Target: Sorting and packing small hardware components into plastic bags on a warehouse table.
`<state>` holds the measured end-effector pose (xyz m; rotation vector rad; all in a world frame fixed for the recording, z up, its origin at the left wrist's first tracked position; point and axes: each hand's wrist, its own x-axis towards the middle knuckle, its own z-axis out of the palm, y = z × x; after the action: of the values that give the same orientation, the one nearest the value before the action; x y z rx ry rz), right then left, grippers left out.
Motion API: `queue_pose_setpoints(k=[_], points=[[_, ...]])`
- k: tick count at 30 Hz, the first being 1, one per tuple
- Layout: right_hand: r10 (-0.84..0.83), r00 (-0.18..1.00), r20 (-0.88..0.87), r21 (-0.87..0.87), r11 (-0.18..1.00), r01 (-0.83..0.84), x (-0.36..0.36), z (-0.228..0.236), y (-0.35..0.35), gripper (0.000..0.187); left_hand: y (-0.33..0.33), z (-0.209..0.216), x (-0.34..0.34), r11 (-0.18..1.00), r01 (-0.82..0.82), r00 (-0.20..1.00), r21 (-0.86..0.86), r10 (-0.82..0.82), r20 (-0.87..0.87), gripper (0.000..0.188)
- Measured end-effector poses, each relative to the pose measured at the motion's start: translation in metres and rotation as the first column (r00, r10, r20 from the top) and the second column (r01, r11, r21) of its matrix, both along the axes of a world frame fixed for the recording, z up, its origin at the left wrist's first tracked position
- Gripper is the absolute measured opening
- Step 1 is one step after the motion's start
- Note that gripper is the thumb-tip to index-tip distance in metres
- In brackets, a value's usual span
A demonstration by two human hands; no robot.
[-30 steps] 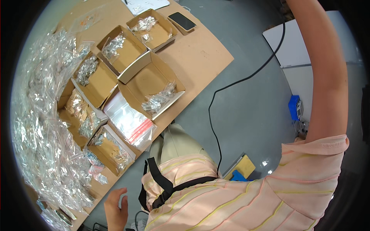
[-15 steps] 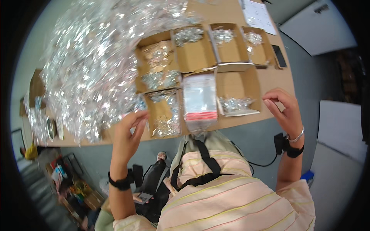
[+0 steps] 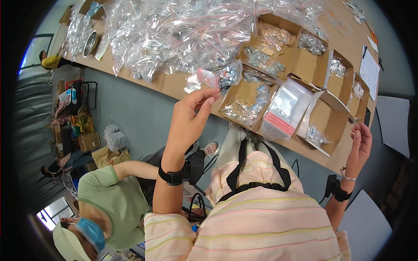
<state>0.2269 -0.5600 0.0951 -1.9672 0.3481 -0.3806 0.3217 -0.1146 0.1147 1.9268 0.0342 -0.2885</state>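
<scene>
My left hand [image 3: 191, 114] is over the table's front edge with thumb and fingertips drawn together. Just beyond it lies a small clear zip bag [image 3: 226, 76] of metal hardware with a pink-red top strip; whether the fingers touch it, I cannot tell. My right hand [image 3: 360, 141] is closed at the far corner of the front right cardboard box [image 3: 330, 114], thumb against fingers; what they hold, if anything, is too small to name. That box has little bagged parts in its near corner. Left of it, a stack of flat zip bags [image 3: 285, 106] with red strips lies in a box.
Cardboard boxes of sorted hardware stand behind, one with brass-coloured pieces [image 3: 276, 37]. A large heap of filled clear bags [image 3: 183, 32] covers the table's left and back. A metal bowl [image 3: 90, 43] stands far left. A co-worker in green [image 3: 115, 191] sits close on my left.
The view has swung left, so the boxes appear further right and tilted. My left hand is now beside the small filled bag, and my right hand is closer to the front right box's corner.
</scene>
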Motion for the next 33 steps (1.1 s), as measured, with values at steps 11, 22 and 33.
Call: queue_pose_setpoints(k=[11,22,33], points=[[0.025,0.999,0.027,-0.079,0.997,-0.023,0.005,-0.006,-0.008,0.035,0.011,0.009,-0.011,0.967,0.127,0.989,0.221,-0.141,0.046,0.021],[0.049,0.999,-0.001,-0.161,0.986,-0.048,-0.015,-0.008,-0.044,0.038,0.008,0.026,0.001,0.901,0.274,0.938,0.336,-0.328,0.115,0.02],[0.155,0.988,-0.024,-0.171,0.973,-0.156,-0.003,0.008,-0.024,0.036,-0.005,0.044,-0.031,0.9,0.278,0.853,0.335,-0.392,0.345,0.017]])
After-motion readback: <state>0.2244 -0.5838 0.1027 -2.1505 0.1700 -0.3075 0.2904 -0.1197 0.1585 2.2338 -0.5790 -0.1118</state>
